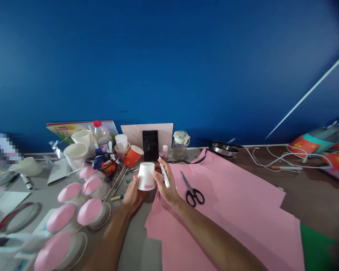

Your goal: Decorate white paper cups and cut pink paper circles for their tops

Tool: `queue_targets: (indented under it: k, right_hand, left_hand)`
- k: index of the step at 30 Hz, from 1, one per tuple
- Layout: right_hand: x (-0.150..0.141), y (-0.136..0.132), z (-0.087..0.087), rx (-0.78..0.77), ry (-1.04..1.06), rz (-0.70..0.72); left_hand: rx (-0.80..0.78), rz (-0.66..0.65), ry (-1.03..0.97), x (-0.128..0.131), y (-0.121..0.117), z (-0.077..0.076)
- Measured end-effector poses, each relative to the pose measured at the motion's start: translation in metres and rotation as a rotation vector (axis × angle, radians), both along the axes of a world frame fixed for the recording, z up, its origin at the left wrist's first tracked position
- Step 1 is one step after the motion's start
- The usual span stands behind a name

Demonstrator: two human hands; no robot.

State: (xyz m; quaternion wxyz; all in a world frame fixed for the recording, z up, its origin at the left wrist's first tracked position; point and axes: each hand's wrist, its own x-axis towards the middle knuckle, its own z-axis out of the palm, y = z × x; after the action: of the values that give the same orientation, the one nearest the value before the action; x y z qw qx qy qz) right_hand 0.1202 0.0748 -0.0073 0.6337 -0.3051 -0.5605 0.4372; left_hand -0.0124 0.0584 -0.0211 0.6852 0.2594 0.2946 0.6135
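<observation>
An upside-down white paper cup (146, 174) with pink marks near its rim is held up between my two hands. My left hand (133, 194) is closed round the cup's left side and lower part. In my right hand (168, 187) is a white marker pen (164, 175), slanted between the fingers, while the thumb and fingers touch the cup's right side. Whether the pen is capped I cannot tell. Pink paper sheets (231, 210) lie beneath my right forearm, with black-handled scissors (194, 194) on them.
Several cups with pink paper tops (62, 217) stand at the left. Behind are a dark phone (150, 146), a glass jar (180, 145), an orange cup (133, 156) and stacked white cups (76, 153). White cables (271, 160) and green paper (315, 244) lie at right.
</observation>
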Motion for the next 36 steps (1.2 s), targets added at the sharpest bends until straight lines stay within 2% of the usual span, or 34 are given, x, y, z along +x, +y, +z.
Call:
queue_targets:
  k: [9, 19, 26, 36]
  right_hand:
    - [0.001, -0.003, 0.004, -0.028, -0.023, -0.010]
    - [0.001, 0.001, -0.003, -0.020, -0.044, 0.000]
    - [0.003, 0.001, 0.001, -0.027, -0.046, 0.005]
    - [0.005, -0.001, 0.006, -0.023, -0.065, 0.018]
  left_hand:
    - [0.123, 0.023, 0.101, 0.006, -0.004, 0.007]
    - [0.139, 0.018, 0.162, 0.008, -0.007, 0.010]
    - [0.147, 0.018, 0.198, 0.006, -0.006, 0.003]
    - [0.185, 0.043, 0.354, 0.001, -0.004, -0.009]
